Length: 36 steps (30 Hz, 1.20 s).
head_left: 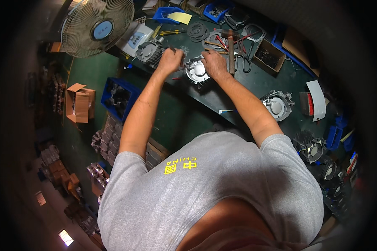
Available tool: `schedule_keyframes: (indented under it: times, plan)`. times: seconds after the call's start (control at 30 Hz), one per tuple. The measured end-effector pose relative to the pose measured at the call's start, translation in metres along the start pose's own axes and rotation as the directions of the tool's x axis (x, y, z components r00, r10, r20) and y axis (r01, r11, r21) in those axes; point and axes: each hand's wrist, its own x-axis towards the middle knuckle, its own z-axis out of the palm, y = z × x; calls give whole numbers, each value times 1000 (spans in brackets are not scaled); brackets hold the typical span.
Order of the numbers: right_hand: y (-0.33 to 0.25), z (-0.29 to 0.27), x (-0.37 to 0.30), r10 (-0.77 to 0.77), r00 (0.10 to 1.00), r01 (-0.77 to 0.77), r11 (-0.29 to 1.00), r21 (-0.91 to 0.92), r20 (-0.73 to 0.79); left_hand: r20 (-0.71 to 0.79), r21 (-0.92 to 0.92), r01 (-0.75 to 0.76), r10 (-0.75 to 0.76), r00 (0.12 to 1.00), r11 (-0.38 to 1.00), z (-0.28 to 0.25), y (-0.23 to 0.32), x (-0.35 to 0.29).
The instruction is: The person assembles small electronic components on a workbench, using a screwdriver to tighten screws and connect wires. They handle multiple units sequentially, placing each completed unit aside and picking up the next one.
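Observation:
On the dark green workbench (222,94), a round silver metal housing (197,71) lies in front of me. My right hand (216,65) is closed over its right edge, fingertips at the far side and thumb near the top face. Just left of the housing, my left hand (171,61) is curled with its fingers pressed together. Whatever it may hold is hidden. Beside that hand, to its left, stands a finned metal motor (151,52). A hammer (231,50) with a wooden handle lies right of my right hand, next to black-handled scissors (244,63).
A fan (98,29) stands far left. Ring-shaped grey gaskets (197,31) and blue bins (168,15) lie at the back. A cardboard box of small parts (267,57) and another metal housing (276,105) are to the right. A blue crate (120,97) sits below the bench, left.

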Motion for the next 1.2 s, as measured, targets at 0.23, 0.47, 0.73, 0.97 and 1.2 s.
schedule_keyframes:
  times: [0.23,0.47,0.73,0.97,1.2]
  plan:
    - [-7,-3,0,12,998,-11,1000,-14,58,-106,86,-196,204,973,977,15,-22,-9]
    - [0,3,3,60,998,-60,998,-22,8,-461,201,-403,449,766,893,106,-21,-106]
    - [6,5,0,-4,1000,4,1000,-1,-30,-475,-48,-303,245,845,952,103,-22,-121]
    - [-1,1,0,11,1000,-11,1000,-10,-5,-366,-220,-180,90,926,959,64,-21,-88]
    - [0,3,0,4,1000,-4,1000,-10,-5,-58,1,-37,37,998,999,5,1,-5]
